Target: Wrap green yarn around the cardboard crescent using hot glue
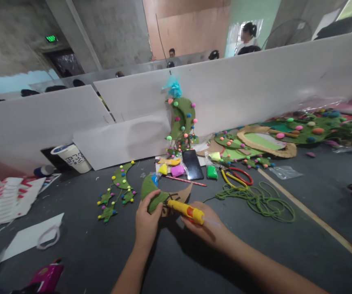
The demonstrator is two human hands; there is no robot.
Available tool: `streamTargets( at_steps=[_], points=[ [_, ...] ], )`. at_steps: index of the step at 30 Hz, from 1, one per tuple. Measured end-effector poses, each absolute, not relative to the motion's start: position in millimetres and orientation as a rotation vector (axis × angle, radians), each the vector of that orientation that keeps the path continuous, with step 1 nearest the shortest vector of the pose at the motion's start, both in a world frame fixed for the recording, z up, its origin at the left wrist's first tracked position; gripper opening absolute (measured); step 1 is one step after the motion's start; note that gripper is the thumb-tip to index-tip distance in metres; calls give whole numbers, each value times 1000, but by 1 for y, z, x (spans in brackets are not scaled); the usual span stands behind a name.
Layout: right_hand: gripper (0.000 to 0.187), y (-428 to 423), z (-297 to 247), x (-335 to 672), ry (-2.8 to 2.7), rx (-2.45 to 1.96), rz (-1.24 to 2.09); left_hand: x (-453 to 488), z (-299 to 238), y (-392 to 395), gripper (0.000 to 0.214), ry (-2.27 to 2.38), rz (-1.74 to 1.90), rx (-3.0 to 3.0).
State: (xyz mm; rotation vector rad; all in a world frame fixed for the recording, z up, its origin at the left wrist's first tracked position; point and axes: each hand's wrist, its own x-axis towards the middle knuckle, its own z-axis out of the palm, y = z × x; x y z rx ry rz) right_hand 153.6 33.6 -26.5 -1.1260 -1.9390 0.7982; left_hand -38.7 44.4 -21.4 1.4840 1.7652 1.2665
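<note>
My left hand (148,218) grips a crescent-shaped cardboard piece (183,195), its left part covered in green yarn and its right part bare brown with dark marks. Closed round a yellow glue gun (188,211), my right hand (205,222) holds the nozzle against or very near the bare cardboard. A clear stick pokes out of the gun's back end. Just beyond the crescent lie a pink striped pencil (191,181) and a black phone (193,165). To the left rests a finished-looking green crescent (122,176) with small stars and coloured balls.
Tangled green yarn (255,200) and red-and-yellow-handled scissors (237,176) lie at right. Clay packets (212,172) sit near the phone. A decorated green moon (183,116) leans on the white partition (255,81). A paper cup (74,157) stands at left; people are beyond.
</note>
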Motion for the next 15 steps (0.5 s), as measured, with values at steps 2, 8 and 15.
streamTargets(
  at_steps=[2,8,15],
  points=[
    [20,33,-24,154,-1943,-1112,797,-39,-23,44,34,1761,1275,1488],
    [18,31,-22,153,-1915,-1103,798,-40,-23,45,34,1761,1269,1497],
    [18,31,-24,156,-1863,-1121,875,-38,-19,45,35,1778,1287,1456]
  ],
)
